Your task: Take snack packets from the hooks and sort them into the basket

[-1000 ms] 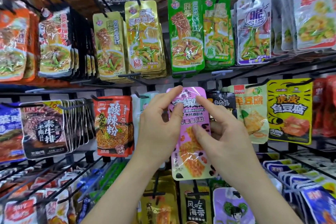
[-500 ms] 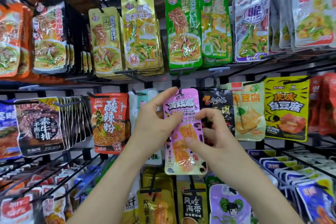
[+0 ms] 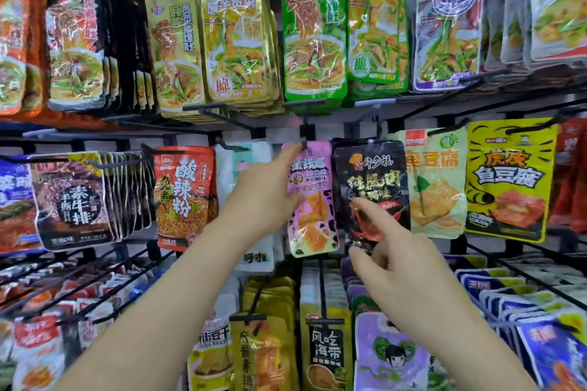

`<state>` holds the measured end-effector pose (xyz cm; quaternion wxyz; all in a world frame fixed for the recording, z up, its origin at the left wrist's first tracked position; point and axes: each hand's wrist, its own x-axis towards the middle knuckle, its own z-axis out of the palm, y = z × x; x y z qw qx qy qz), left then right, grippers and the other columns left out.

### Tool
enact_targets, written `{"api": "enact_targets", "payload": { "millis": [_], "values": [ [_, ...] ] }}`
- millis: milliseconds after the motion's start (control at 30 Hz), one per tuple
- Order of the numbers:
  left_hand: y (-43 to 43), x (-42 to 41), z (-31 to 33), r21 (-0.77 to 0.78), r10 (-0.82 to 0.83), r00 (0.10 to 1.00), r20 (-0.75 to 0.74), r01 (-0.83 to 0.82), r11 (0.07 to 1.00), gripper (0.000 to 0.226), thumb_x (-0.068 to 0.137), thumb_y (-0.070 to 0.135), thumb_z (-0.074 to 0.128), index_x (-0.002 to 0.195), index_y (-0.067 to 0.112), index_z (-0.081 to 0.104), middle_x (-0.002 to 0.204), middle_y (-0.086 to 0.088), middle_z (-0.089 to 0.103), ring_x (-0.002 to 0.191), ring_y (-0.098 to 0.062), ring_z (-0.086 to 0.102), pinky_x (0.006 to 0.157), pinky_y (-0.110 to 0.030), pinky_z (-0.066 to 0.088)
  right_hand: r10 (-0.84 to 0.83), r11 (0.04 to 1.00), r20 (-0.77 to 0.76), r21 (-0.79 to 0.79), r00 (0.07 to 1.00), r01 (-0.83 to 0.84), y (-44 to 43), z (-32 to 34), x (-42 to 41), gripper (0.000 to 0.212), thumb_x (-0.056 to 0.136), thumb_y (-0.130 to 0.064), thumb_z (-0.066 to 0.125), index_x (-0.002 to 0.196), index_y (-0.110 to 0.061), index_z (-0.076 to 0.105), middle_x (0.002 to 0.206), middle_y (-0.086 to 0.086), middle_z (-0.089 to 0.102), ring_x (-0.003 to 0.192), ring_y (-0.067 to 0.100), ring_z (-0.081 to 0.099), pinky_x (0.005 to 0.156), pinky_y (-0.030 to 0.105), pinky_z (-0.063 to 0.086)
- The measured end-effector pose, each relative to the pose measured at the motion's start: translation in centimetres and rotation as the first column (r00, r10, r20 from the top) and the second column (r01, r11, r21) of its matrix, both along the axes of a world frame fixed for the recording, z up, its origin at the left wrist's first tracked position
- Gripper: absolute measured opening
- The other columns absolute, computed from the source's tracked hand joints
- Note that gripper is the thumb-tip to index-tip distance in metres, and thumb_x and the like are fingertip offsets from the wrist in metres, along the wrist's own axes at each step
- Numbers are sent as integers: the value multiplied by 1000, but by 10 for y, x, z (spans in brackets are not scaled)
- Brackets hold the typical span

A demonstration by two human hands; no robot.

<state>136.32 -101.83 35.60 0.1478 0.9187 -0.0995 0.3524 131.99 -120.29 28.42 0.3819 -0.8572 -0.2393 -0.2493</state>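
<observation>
Pink packet (image 3: 314, 174) hung from the hook (image 3: 305, 136); your left hand (image 3: 270, 192) gripped its edge just below the hook, probably to slide it off, while below-right of the hook your right hand (image 3: 400, 260) hovered loose-fingered, holding nothing

Shop, snack aisle: rows of printed snack packets (image 3: 313, 38) hung in stacks on black wire hooks (image 3: 203, 106), wall to wall.

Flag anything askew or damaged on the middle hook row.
Only the pink packet stands out: it hangs tilted, lower end swung right toward the black packet, while its neighbours hang straight. The left hand holds its left side, which likely explains the tilt. No spill or tear is visible.
</observation>
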Motion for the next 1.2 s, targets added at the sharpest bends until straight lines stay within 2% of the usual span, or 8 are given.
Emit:
{"api": "enact_targets", "payload": {
  "millis": [233, 467, 567, 767, 833, 933, 1033, 1200],
  "values": [
    [-2, 7, -7, 82, 143, 982, 122, -153, 985, 71, 90, 32, 62, 146, 41, 20, 56, 9, 37, 69, -29, 52, 56, -31, 35, 104, 988, -33, 119, 994, -99, -7, -3, 1, 60, 95, -26, 54, 140, -54, 27, 46, -1, 45, 42, 9, 35, 44, 20, 30],
    [13, -24, -29, -250, -198, 950, 242, 258, 933, 30, 93, 17, 60, 120, 30, 61, 56, 6, 52, 55, -9, 48, 51, -18, 35, 252, 895, -151, 413, 956, -171, -11, -7, -21, 24, 91, -13, 60, 100, -32, 71, 50, 5, 51, 41, 12, 40, 43, 21, 36],
    [24, -48, -51, -318, -339, 906, 253, 409, 856, 23, 91, 12, 61, 94, 34, 71, 72, 14, 66, 63, -3, 55, 53, -12, 37, 195, 920, -164, 374, 967, -122, -10, -17, -33, 26, 90, -11, 61, 86, -34, 74, 51, 4, 50, 42, 13, 42, 43, 21, 36],
    [51, -77, -110, -273, -588, 768, 252, 640, 718, 25, 80, 8, 63, 88, 28, 75, 91, 20, 68, 80, 3, 64, 64, -9, 45, -132, 968, -112, 201, 985, 153, 9, -46, -75, 27, 85, -20, 69, 92, -47, 69, 60, 3, 62, 52, 23, 52, 52, 37, 43],
    [58, -84, -130, -248, -677, 690, 254, 723, 644, 19, 82, 15, 60, 88, 26, 75, 91, 20, 67, 85, 5, 63, 72, -5, 43, -260, 953, -88, 136, 962, 270, 21, -62, -95, 26, 82, -33, 70, 97, -54, 65, 67, -12, 68, 54, 7, 57, 53, 22, 45],
    [64, -100, -163, -203, -789, 565, 242, 824, 528, 21, 83, 18, 55, 89, 22, 75, 86, 20, 67, 80, 13, 59, 79, 3, 37, -456, 887, -135, 8, 880, 461, 40, -89, -136, 15, 78, -45, 58, 87, -53, 67, 78, -21, 70, 67, -1, 64, 62, 16, 48],
    [62, -118, -195, -345, -890, 440, 117, 859, 379, 23, 86, 25, 54, 98, 27, 74, 91, 18, 70, 78, 10, 62, 70, -6, 45, -617, 787, -189, -129, 764, 603, 52, -118, -184, 17, 86, -26, 66, 97, -38, 72, 72, -19, 68, 64, -2, 61, 62, 17, 46],
    [44, -153, -253, -330, -957, 249, -151, 900, 287, 19, 87, 20, 59, 99, 24, 74, 90, 16, 71, 82, 3, 63, 73, -14, 47, -815, 556, -385, -307, 433, 772, 67, -165, -288, 18, 91, -32, 59, 106, -36, 69, 65, -26, 62, 63, -1, 57, 62, 20, 45]
  ]
}}
